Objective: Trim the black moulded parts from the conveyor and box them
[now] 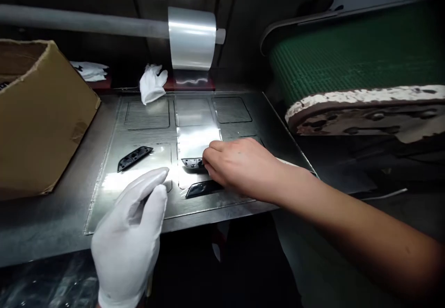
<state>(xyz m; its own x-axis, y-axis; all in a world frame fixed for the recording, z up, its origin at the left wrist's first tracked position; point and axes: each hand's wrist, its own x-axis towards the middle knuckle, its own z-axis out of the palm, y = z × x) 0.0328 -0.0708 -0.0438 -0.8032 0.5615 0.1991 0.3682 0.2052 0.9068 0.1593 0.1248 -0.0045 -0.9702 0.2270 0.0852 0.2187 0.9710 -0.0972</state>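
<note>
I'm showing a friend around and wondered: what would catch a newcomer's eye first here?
Probably the mismatched hands: the left hand gloved in white at lower left, the right hand bare, at a small black part near the middle. Next, perhaps, the big green ribbed belt at upper right, and the shiny roll on a bar at the back.

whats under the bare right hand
Under the right hand, the left end of one dark part pokes out, and some of a glossy black piece shows nearer the camera. The hand hides their right ends and anything else beneath.
</note>
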